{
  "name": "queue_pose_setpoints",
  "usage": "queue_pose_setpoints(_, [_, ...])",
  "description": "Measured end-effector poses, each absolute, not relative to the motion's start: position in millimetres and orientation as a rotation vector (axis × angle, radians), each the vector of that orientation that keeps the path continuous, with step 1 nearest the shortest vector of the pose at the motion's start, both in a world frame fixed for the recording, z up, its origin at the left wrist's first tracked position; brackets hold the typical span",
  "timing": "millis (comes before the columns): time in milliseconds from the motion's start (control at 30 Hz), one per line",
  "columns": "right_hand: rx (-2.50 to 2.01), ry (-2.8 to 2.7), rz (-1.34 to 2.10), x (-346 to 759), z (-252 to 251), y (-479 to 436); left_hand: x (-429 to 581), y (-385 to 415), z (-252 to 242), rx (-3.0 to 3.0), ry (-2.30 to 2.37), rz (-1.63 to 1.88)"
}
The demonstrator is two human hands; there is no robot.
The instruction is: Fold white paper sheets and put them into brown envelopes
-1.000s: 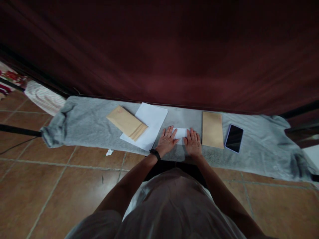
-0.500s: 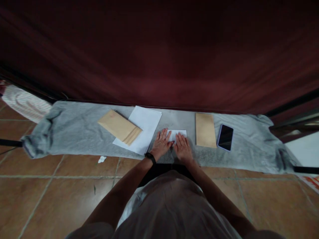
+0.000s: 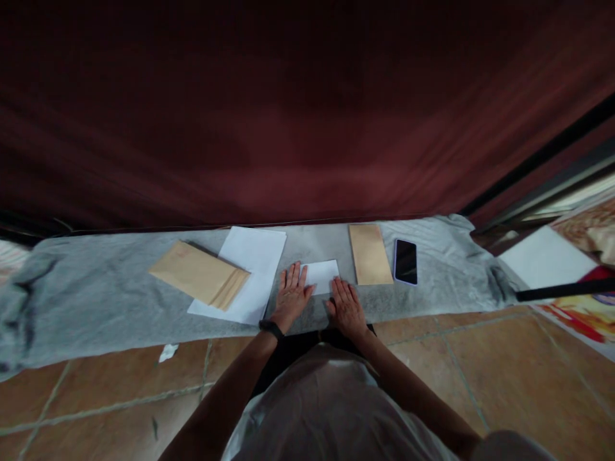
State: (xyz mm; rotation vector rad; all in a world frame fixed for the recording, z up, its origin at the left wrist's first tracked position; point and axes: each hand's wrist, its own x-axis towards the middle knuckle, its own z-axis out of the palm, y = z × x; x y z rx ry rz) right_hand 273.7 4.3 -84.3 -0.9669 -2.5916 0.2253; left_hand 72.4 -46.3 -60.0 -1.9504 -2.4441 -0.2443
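Pressing the small white paper (image 3: 323,275) smooth should go best with one hand as anchor and the other sweeping outward, light and even. The paper lies on the cloth-covered surface (image 3: 442,294), between the white sheets (image 3: 259,256) and the brown envelope (image 3: 371,255) on the right. Both hands are open and flat, gripping nothing: the left hand (image 3: 292,298) is at the paper's left edge, the right hand (image 3: 348,312) at its near right corner. Half a second ago the right hand lay further over the paper; now more of it shows, while the left hand keeps its place
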Motion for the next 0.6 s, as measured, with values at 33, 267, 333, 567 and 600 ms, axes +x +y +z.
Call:
queue_pose_setpoints(33, [-0.970,-2.588,0.215,273.6,-84.4,3.8,77.8,-47.0,-58.5,-1.965,-2.428,-0.258])
queue_pose_setpoints(267, [-0.971,-2.624,0.178,272.2,-81.5,3.3,115.4,-65.7,-60.3,-2.311,-2.159,-0.285])
queue_pose_setpoints(333, [-0.978,-2.627,0.178,273.8,-80.0,4.2,112.8,-71.8,-62.6,-2.307,-2.158,-0.268])
queue_pose_setpoints(567, [-0.786,-2.719,0.213,299.1,-74.6,13.2,83.1,-95.0,-65.1,-2.276,-2.146,-0.216])
queue_pose_setpoints(600, [-0.765,-2.733,0.221,303.3,-73.5,15.1,80.4,-97.9,-65.7,-2.271,-2.147,-0.215])
